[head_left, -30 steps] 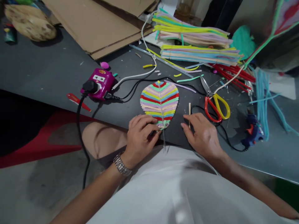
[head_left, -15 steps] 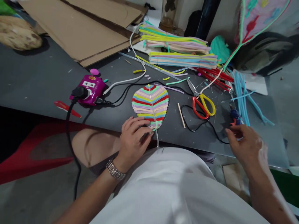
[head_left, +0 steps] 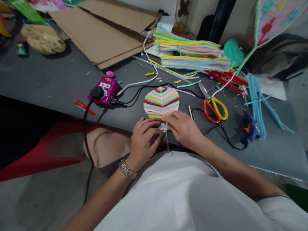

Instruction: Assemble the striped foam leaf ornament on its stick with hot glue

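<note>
A leaf shape [head_left: 161, 102] made of striped pipe cleaners, with a pale midrib and a thin clear stem, lies at the table's front edge. At its lower left edge, my left hand [head_left: 145, 138] has its fingers closed on the rim; a metal watch is on that wrist. My right hand [head_left: 184, 130] pinches the leaf's lower right part, thumb and fingertips close to the left ones. Just what lies under the fingertips is hidden. Off to the right rests a blue glue gun [head_left: 251, 130], untouched, its black cord running left past the scissors [head_left: 213, 104].
Bundles of pipe cleaners [head_left: 192, 62] lie behind the leaf, with loose blue ones [head_left: 257, 99] at right. A purple power socket [head_left: 107, 91] with cords and a red cutter [head_left: 84, 107] sit at left. Cardboard sheets [head_left: 103, 32] and a stone-like lump [head_left: 43, 39] are farther back.
My right hand has left the glue gun and moved left onto the leaf's lower part. The glue gun now lies on the table. My left hand stays at the leaf; the view has shifted slightly.
</note>
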Demonstrator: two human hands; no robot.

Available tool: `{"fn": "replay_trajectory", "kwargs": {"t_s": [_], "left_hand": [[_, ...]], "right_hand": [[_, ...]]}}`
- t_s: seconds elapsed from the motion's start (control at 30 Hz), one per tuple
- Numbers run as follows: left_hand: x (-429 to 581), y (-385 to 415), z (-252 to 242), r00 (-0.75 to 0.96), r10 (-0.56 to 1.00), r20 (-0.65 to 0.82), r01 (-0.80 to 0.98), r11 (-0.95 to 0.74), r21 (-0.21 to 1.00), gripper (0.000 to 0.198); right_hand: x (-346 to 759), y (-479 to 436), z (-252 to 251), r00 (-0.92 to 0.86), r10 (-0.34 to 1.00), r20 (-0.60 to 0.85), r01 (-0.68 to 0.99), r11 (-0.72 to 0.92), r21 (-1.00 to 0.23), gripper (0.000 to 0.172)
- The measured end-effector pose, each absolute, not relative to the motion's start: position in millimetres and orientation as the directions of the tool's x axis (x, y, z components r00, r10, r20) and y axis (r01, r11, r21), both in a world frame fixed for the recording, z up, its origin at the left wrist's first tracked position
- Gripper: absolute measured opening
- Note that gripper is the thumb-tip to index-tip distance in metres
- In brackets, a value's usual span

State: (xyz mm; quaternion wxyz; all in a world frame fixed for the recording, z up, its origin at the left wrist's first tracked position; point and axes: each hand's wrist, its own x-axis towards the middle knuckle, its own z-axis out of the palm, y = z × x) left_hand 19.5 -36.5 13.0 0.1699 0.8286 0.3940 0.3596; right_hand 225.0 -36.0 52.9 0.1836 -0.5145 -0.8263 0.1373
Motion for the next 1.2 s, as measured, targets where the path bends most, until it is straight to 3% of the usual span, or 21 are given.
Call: {"fn": "replay_trajectory", "kwargs": {"t_s": [0.23,0.63,0.83,0.93,1.07,1.2], "left_hand": [[23.6,-34.2,15.1,0.412,0.795,0.445,0.565,-0.606,0.56,0.009],[22.2,-34.7,15.4,0.409,0.789,0.459,0.565,-0.614,0.551,0.009],[15.9,-36.0,12.4,0.443,0.76,0.476,0.503,-0.65,0.569,0.007],[15.3,-37.1,10.7,0.435,0.751,0.496,0.483,-0.66,0.576,0.007],[18.5,-39.2,9.0,0.404,0.764,0.502,0.484,-0.645,0.591,0.008],[25.0,-42.5,9.2,0.355,0.791,0.499,0.495,-0.611,0.618,0.007]], "right_hand": [[239.1,-24.5,46.4,-0.488,0.858,0.157,0.713,0.496,-0.496,0.016],[237.9,-28.2,50.2,-0.449,0.881,0.153,0.712,0.456,-0.534,0.011],[223.9,-63.7,50.4,-0.282,0.918,0.28,0.82,0.382,-0.427,0.014],[211.2,-80.7,50.3,-0.273,0.945,0.178,0.872,0.321,-0.369,0.028],[200.2,-80.9,56.3,-0.205,0.979,-0.003,0.921,0.192,-0.339,0.014],[199.3,-72.1,67.2,-0.103,0.987,-0.123,0.908,0.043,-0.416,0.017]]}}
